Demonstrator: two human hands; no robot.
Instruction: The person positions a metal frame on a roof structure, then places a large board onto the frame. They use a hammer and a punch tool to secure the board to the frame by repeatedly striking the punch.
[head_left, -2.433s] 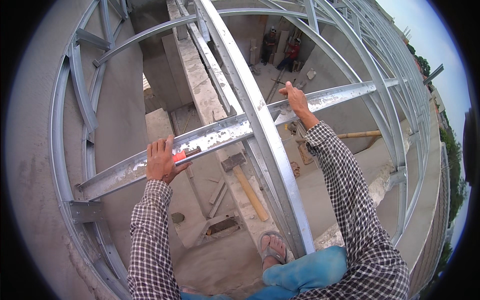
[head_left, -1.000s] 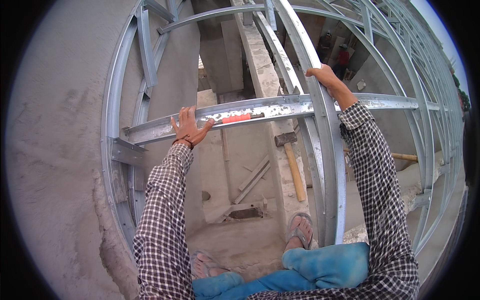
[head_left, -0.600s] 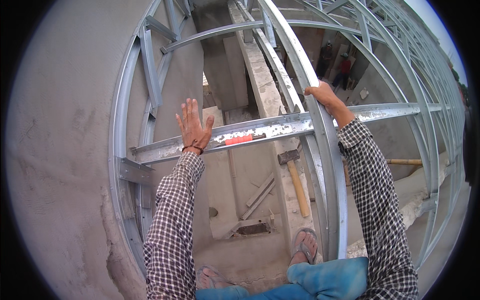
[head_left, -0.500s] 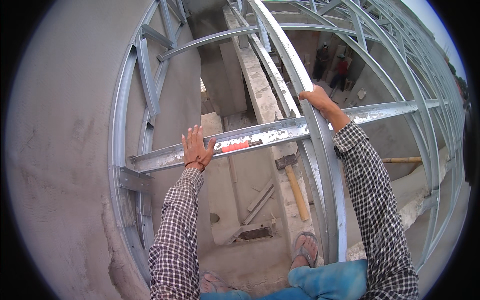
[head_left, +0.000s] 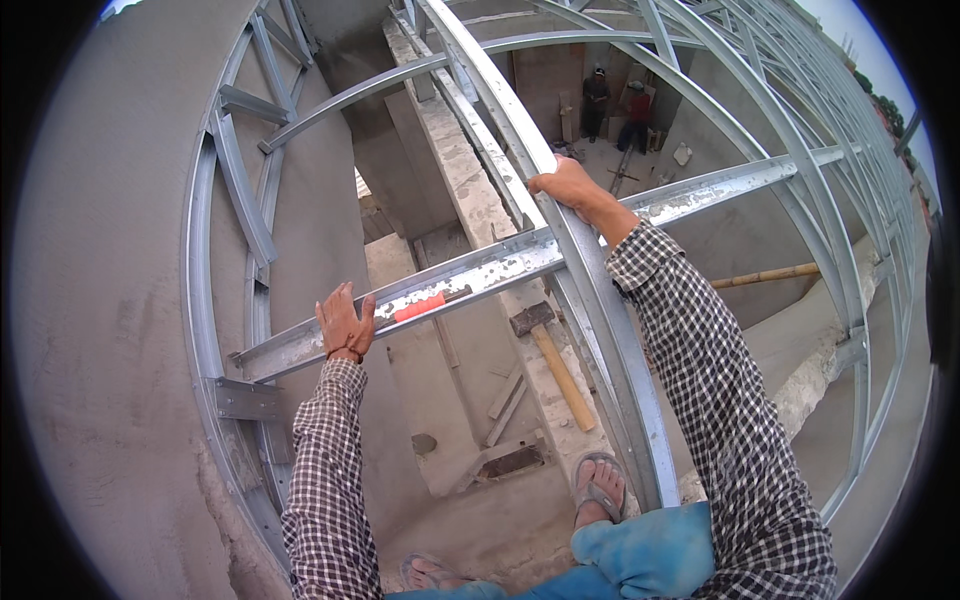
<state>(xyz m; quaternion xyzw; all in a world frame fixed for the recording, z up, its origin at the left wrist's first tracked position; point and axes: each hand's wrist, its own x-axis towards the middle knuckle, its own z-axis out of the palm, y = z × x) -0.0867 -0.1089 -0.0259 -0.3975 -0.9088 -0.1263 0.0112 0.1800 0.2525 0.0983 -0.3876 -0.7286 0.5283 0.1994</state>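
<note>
My left hand (head_left: pixel 345 322) lies flat on a galvanized metal channel (head_left: pixel 515 262) that runs crosswise in front of me, its fingers stretched out. Just right of it, a tool with an orange grip (head_left: pixel 420 307) and a dark shaft rests inside the channel. My right hand (head_left: pixel 572 188) is wrapped over the edge of a long steel truss beam (head_left: pixel 590 275), above where it crosses the channel; its fingertips are partly hidden. Below the channel, a hammer (head_left: pixel 555 365) with a wooden handle lies on the narrow concrete wall top beside my sandalled foot (head_left: pixel 600 485).
A plastered wall (head_left: pixel 100 300) with a metal frame (head_left: pixel 200 280) rises at the left. More trusses (head_left: pixel 790 110) extend to the right. Deep gaps open either side of the wall top, with loose boards (head_left: pixel 507 405) below. Two people (head_left: pixel 635 110) are on the floor far below. A bamboo pole (head_left: pixel 765 276) sits at right.
My view has turned a little, so the scene sits further left in the picture. Both hands keep their places on the metal; the hammer and the orange-gripped tool have not moved.
</note>
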